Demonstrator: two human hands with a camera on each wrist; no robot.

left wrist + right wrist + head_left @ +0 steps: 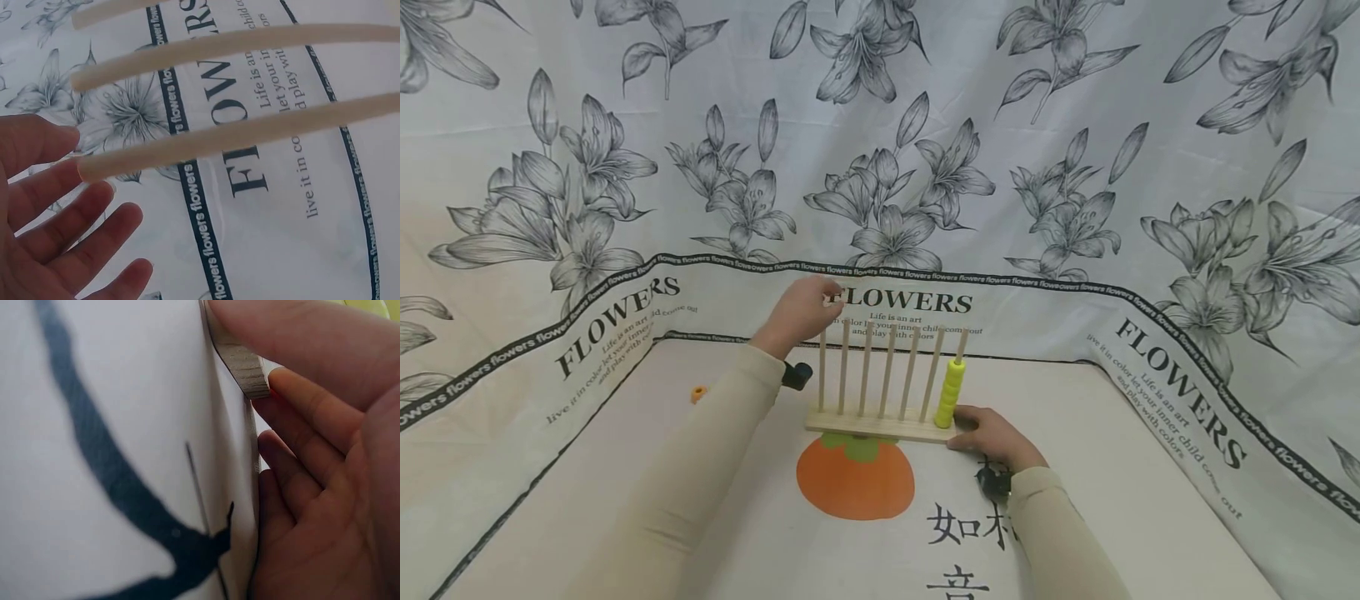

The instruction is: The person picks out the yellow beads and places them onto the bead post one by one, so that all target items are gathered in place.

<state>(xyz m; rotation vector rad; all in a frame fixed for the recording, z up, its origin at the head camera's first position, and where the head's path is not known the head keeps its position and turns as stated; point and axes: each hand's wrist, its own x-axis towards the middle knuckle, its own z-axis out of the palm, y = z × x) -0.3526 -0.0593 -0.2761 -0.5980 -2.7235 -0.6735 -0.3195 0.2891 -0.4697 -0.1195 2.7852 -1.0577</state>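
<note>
A wooden peg rack (865,428) stands on the table, a row of thin upright pegs (867,371) rising from its base. Yellow beads (950,396) are stacked on the rightmost peg; the other pegs are bare. My left hand (805,310) is raised at the top of the leftmost peg. In the left wrist view its fingers (103,240) are spread loosely, thumb and index right at the peg's tip, with no bead showing in them. My right hand (996,435) grips the base's right end (240,369), thumb on the near side and fingers behind.
An orange bead (698,394) lies on the table left of the rack, close to my left forearm. The tablecloth has a printed orange persimmon (856,479) in front of the rack. A flower-printed curtain (887,183) surrounds the table at the back and sides.
</note>
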